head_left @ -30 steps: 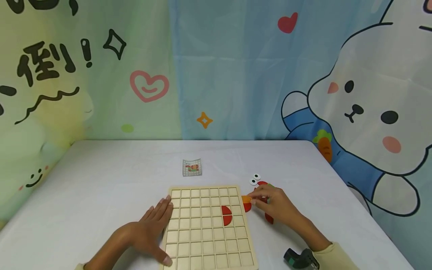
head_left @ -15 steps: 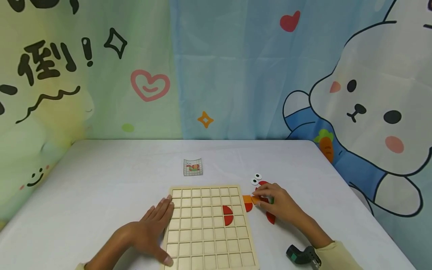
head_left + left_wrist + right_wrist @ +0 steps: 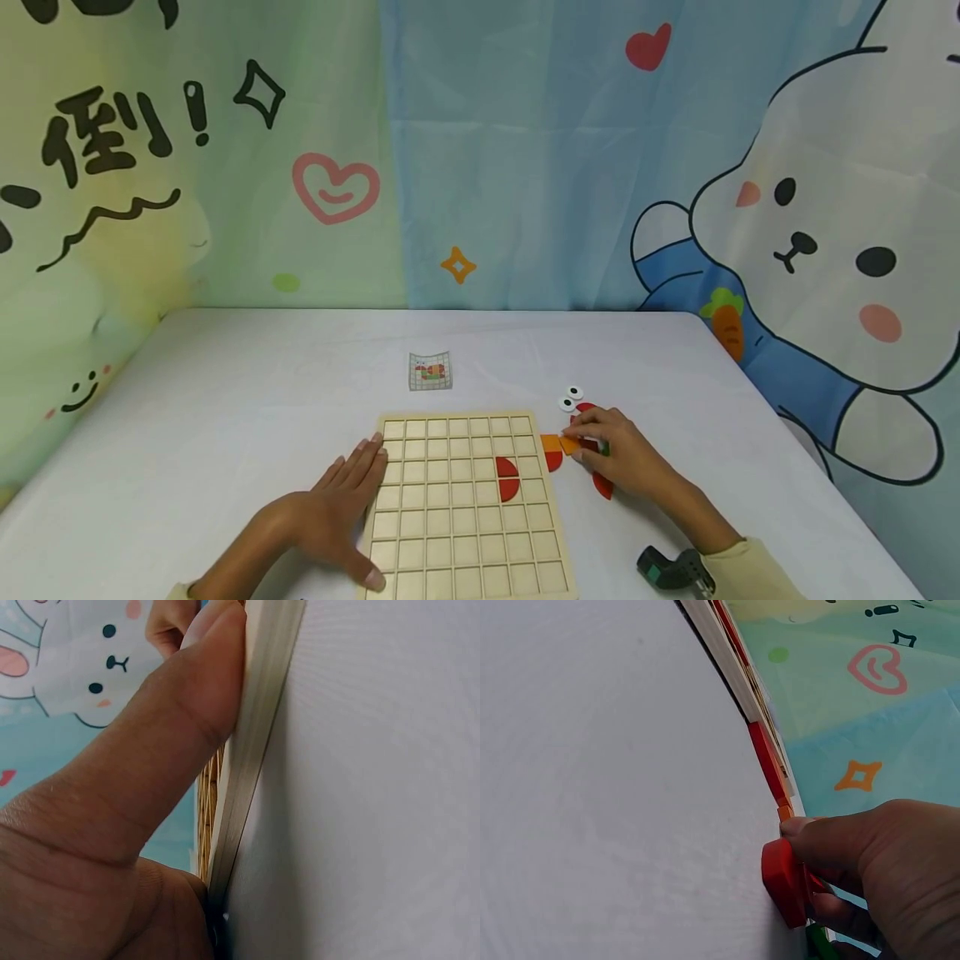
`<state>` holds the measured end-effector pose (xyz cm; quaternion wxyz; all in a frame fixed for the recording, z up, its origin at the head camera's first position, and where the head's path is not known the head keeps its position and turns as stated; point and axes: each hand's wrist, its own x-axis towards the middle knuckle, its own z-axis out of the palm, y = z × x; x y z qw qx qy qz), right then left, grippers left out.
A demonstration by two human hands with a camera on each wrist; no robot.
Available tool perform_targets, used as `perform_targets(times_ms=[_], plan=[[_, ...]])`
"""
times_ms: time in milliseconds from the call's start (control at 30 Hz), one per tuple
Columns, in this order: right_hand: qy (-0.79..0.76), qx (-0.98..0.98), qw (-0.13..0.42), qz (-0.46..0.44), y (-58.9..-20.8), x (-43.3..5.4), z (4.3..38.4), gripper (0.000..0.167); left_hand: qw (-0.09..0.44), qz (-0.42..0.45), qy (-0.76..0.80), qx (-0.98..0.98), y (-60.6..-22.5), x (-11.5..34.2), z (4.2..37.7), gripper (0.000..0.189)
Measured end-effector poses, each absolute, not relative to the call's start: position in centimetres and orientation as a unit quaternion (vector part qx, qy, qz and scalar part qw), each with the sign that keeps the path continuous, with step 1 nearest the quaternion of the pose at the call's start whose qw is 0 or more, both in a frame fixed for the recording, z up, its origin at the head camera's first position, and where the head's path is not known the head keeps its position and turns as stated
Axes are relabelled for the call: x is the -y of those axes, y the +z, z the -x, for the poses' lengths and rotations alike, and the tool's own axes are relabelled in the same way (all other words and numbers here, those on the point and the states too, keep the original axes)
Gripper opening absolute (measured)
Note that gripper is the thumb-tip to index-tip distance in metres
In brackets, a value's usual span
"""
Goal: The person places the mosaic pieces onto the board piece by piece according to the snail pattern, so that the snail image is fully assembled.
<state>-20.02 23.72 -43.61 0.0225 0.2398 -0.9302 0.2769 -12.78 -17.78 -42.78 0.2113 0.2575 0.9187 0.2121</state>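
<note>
A wooden grid board (image 3: 450,500) lies on the table, with two red quarter-round pieces (image 3: 507,479) together in its cells. My left hand (image 3: 330,508) rests along the board's left edge, fingers extended and thumb (image 3: 195,697) over the rim. Right of the board, my right hand (image 3: 618,454) pinches a small orange piece (image 3: 569,445) between thumb and fingers, low at the table. Beside it, against the board's edge, sit another orange piece (image 3: 551,442) and a red rounded piece (image 3: 553,461). More red and green pieces lie partly hidden under this hand.
Behind the board lies a small picture card (image 3: 431,372) with a grid pattern. Two white eye discs (image 3: 571,398) are beyond my right hand. A black device (image 3: 667,571) sits by the right sleeve. A printed cloth (image 3: 517,167) hangs behind the table.
My right hand has shifted slightly right, away from the orange piece at the board's edge. A second orange piece now shows at its fingertips. The left hand stays on the board.
</note>
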Motion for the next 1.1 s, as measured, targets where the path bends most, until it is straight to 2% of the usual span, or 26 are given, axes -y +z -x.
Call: perform_targets(times_ms=[600,867,1100], plan=[[0.274,0.935,-0.004,-0.225,-43.2,-23.8,19.9,0.027,0.210,-0.257,0.200,-0.922,-43.5,18.1,13.0,0.147],[0.284,0.931,0.010,-0.228,-42.9,-23.8,19.9,0.027,0.201,-0.270,0.223,-0.915,-43.1,18.2,12.9,0.146],[0.284,0.927,0.045,-0.241,-42.1,-23.6,19.8,0.028,0.210,-0.263,0.223,-0.915,-43.1,18.1,12.9,0.146]])
